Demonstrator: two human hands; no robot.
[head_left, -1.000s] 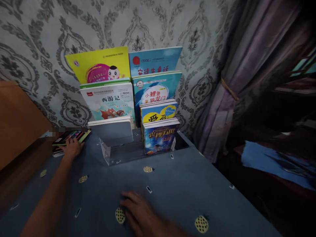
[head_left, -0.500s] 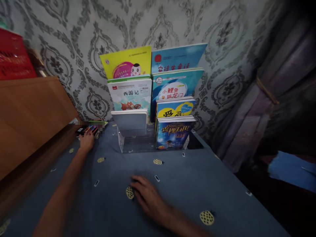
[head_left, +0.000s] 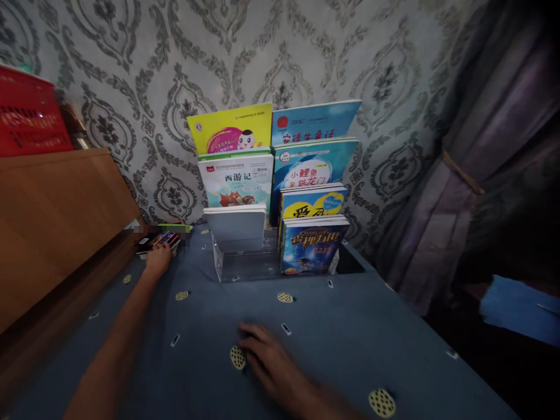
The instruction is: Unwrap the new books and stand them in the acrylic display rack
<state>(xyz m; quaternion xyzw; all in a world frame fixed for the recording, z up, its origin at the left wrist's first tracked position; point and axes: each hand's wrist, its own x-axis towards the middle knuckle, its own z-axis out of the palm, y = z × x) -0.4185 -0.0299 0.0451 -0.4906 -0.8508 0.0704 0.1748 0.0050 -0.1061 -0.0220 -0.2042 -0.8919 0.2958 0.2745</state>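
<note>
At the far left of the table, my left hand (head_left: 158, 258) grips the near edge of a dark book (head_left: 151, 239) on a small pile, its fingers over the cover. My right hand (head_left: 273, 359) rests on the blue tablecloth (head_left: 210, 338) at the front middle, fingers stretched out and holding nothing. Beyond it stands a clear acrylic book rack (head_left: 217, 262). A grey-backed book (head_left: 236, 228) leans in its left front slot, with a white-covered book (head_left: 238, 182) behind. A dark blue book (head_left: 311, 248) fills the right front slot.
Further back in the rack are a yellow book (head_left: 231, 125) and blue books, one a tall blue book (head_left: 317, 119). A wooden cabinet (head_left: 56, 216) bearing a red box (head_left: 32, 114) borders the left side. Patterned wall stands behind; a purple curtain (head_left: 437, 233) hangs at right.
The view has tilted up slightly, so everything sits lower in the picture. My left hand stays at the pile, with its fingers shifted slightly on the dark book. My right hand stays on the cloth.
</note>
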